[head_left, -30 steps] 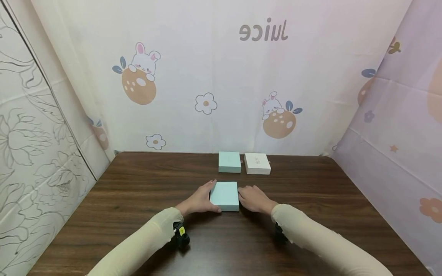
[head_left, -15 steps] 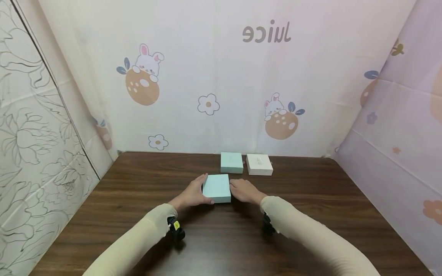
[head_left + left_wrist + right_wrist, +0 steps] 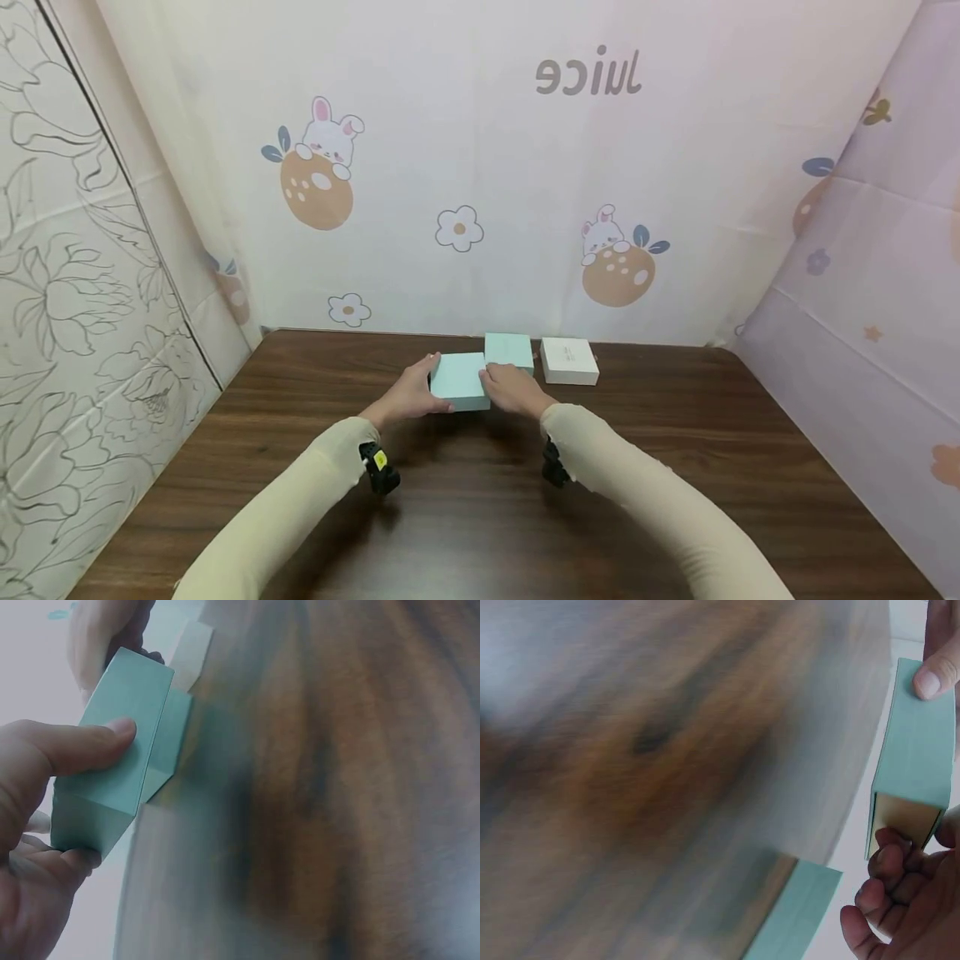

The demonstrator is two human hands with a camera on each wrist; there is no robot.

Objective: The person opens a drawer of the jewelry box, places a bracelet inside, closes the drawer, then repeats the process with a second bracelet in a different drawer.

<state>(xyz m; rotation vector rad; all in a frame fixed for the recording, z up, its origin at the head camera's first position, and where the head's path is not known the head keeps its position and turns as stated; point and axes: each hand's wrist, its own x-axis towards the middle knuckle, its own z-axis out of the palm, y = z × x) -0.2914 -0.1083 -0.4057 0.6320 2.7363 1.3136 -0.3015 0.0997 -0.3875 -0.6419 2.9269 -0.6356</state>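
A mint-green box [image 3: 459,379] is held up in front of me, apparently just off the table. My left hand [image 3: 410,392] grips its left end; in the left wrist view the thumb [image 3: 112,739] lies on the near side and the other fingers go round behind. At the right end, my right hand [image 3: 513,387] has its fingers curled. The right wrist view has these fingertips [image 3: 892,847] at the box's tan inner end [image 3: 907,814], as if pinching there; what lies between them is hidden.
A second mint-green box [image 3: 508,346] lies near the table's back edge, partly behind my right hand. Beside it is a white box [image 3: 570,361] with a small tab on its right. Patterned curtains [image 3: 405,167] enclose the dark wooden table [image 3: 480,533].
Both hands have moved away from me and slightly left with the held box, which has risen. The other two boxes shift a little right in view as the head camera turns.
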